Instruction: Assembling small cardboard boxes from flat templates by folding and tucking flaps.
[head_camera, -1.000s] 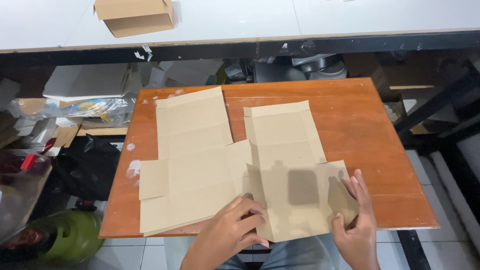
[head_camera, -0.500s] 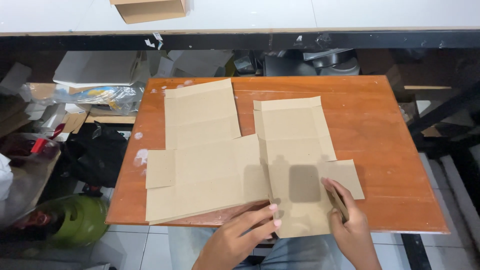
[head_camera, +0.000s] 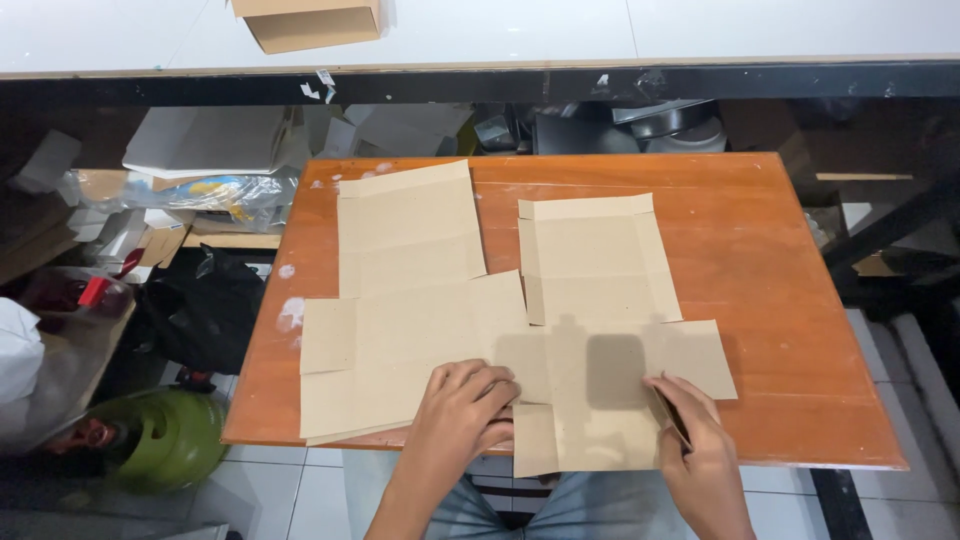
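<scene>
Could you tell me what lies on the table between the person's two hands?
In the head view, only flat brown cardboard lies between the left hand and the right hand: the near panel of the right-hand box blank, with a shadow across it.

Left hand (head_camera: 465, 405): bare, no glove, ring or watch showing.
Right hand (head_camera: 700, 450): bare too, with no glove or jewellery.
Forearms: both bare as far as they show, no sleeve or cuff reaching the wrists.
Legs: blue denim trousers, seen below the near edge of the surface (head_camera: 800, 300), between the forearms.
</scene>
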